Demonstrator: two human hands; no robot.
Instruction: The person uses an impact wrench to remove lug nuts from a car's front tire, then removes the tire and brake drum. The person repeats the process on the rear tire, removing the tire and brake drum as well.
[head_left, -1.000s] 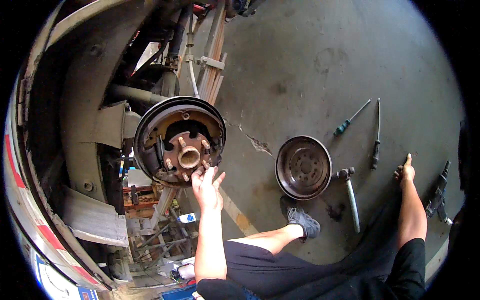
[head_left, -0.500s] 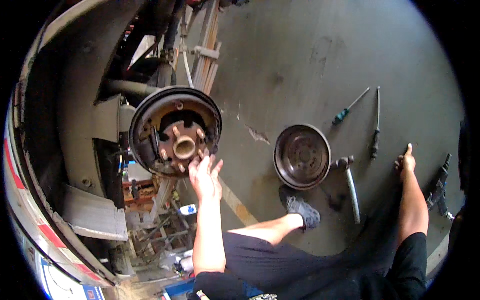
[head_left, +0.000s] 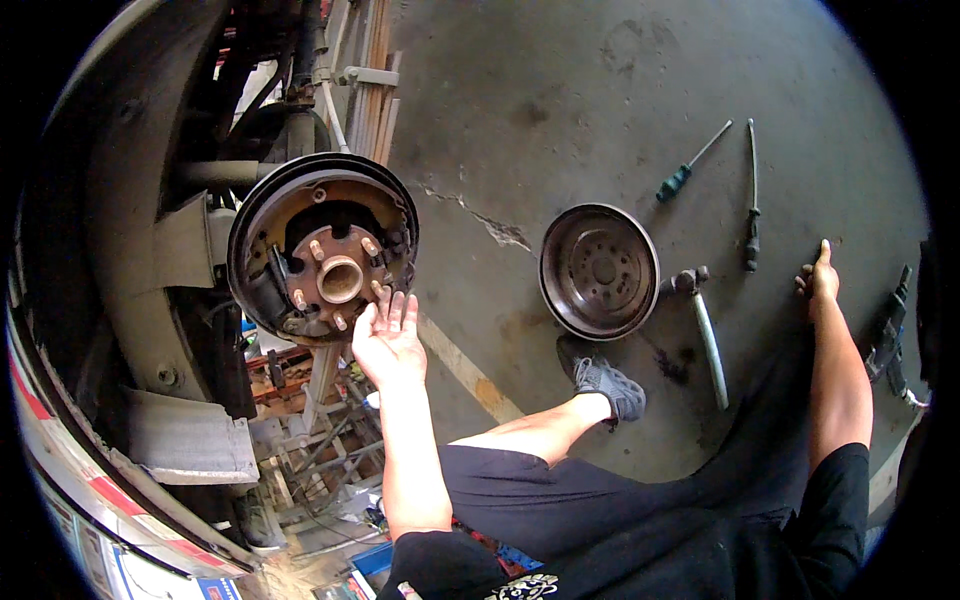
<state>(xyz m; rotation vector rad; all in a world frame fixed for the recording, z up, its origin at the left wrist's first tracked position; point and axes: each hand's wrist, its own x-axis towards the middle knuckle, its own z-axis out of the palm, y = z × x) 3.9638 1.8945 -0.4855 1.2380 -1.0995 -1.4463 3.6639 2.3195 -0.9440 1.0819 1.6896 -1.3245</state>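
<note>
A drum brake assembly [head_left: 250, 225] with its drum off sits at the left, its rusty hub flange [head_left: 340, 262] and wheel studs exposed. My left hand [head_left: 388, 345] is at the assembly's lower right edge, palm turned up, fingers extended and apart. The fingertips are close to the brake shoe and a stud; whether they touch is unclear. Nothing shows in that hand. Far to the right, my right hand [head_left: 822, 280] is held out over the floor, one digit stretched and the others loosely bent, with nothing visible in it. The removed brake drum [head_left: 603, 270] lies on the floor between my hands.
A hammer [head_left: 708, 345], a green-handled screwdriver [head_left: 675, 183] and a long dark-handled screwdriver [head_left: 752, 240] lie around the drum. A black tool [head_left: 888, 335] is at the far right. My shoe [head_left: 608, 385] stands below the drum. The vehicle body [head_left: 150, 280] borders the left.
The view has shifted, so the brake assembly and drum sit higher and more to the left. My left fingers have opened out and drawn slightly back from the hub. My right hand keeps its pose.
</note>
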